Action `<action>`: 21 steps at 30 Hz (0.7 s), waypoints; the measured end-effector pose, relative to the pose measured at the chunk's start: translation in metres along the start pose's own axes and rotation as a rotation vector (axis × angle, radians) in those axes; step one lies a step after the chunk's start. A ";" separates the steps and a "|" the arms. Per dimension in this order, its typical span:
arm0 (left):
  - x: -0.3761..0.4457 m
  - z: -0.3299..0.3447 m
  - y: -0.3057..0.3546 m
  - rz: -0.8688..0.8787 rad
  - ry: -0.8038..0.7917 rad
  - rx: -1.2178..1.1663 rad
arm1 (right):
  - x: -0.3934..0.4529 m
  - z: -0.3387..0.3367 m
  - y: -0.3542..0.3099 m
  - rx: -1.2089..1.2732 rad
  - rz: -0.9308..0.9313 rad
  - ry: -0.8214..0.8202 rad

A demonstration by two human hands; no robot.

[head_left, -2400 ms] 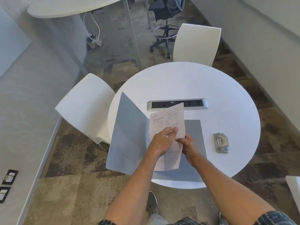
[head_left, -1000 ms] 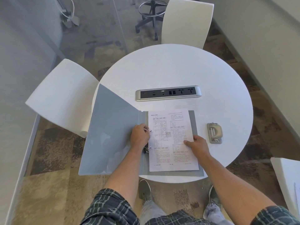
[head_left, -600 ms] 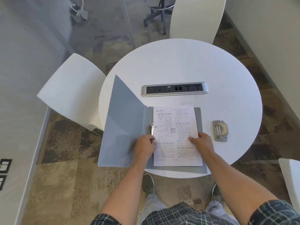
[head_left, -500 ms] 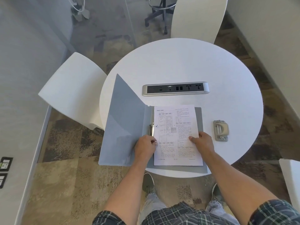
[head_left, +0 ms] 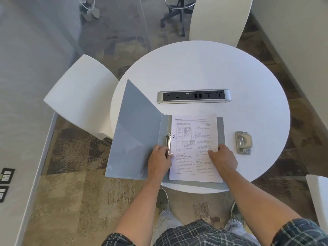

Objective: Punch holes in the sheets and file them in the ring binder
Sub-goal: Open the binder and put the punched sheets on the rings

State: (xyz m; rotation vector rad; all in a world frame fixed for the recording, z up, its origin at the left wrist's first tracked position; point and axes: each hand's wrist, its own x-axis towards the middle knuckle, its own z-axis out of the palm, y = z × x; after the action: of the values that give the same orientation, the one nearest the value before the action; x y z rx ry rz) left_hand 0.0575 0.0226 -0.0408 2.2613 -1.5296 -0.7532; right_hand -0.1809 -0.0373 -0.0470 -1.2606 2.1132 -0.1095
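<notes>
A grey ring binder (head_left: 134,132) lies open at the near edge of the round white table (head_left: 204,68), its left cover tilted up. A printed sheet (head_left: 193,139) lies flat on the binder's right half, its left edge at the metal rings (head_left: 168,139). My left hand (head_left: 159,161) rests at the lower ring, fingers curled against the mechanism. My right hand (head_left: 223,158) presses its fingers down on the sheet's right side. A grey hole punch (head_left: 243,142) sits on the table to the right of the binder, untouched.
A silver power strip (head_left: 194,96) is set into the table's middle. White chairs stand at the left (head_left: 79,96) and far side (head_left: 218,20). Another white surface (head_left: 319,196) shows at the right edge. A black stool (head_left: 179,8) stands further back.
The sheet, held up in both hands earlier, now lies flat in the binder. My left hand slid from the upper ring down to the lower ring; my right hand stays on the sheet.
</notes>
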 end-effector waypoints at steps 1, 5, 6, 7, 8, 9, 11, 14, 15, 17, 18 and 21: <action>-0.001 0.000 0.000 -0.010 0.009 -0.019 | 0.000 0.000 -0.001 -0.014 0.010 0.002; -0.004 -0.001 -0.002 -0.028 0.010 -0.004 | -0.003 -0.002 -0.001 -0.035 0.024 -0.007; -0.005 -0.001 -0.003 -0.024 0.017 -0.001 | -0.005 -0.003 0.000 -0.034 0.028 -0.005; -0.005 -0.001 -0.003 -0.021 0.027 -0.001 | -0.007 -0.003 0.000 -0.030 0.037 0.007; -0.005 -0.001 -0.003 -0.019 0.035 0.000 | -0.010 -0.003 0.000 -0.030 0.042 0.033; -0.006 -0.001 -0.003 -0.018 0.041 0.002 | -0.012 -0.003 -0.001 -0.048 0.033 0.079; -0.006 -0.002 -0.003 -0.022 0.043 0.008 | -0.016 0.000 -0.004 -0.155 -0.056 0.189; -0.006 -0.002 -0.004 -0.020 0.040 0.004 | -0.016 0.004 -0.013 -0.276 -0.355 0.194; -0.006 -0.002 -0.004 -0.019 0.041 0.006 | -0.015 0.005 -0.017 -0.314 -0.455 0.122; -0.006 -0.002 -0.004 -0.025 0.043 0.005 | -0.014 0.012 -0.024 -0.422 -0.575 -0.043; -0.006 -0.002 -0.005 -0.033 0.045 0.000 | -0.014 0.016 -0.026 -0.465 -0.592 -0.112; -0.007 -0.003 -0.004 -0.068 0.049 -0.027 | -0.017 0.030 -0.027 -0.593 -0.580 -0.194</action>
State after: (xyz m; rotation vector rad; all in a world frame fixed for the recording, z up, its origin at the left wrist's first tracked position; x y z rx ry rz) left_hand 0.0607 0.0309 -0.0386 2.3050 -1.4188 -0.7264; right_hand -0.1373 -0.0303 -0.0513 -2.1117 1.6011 0.4032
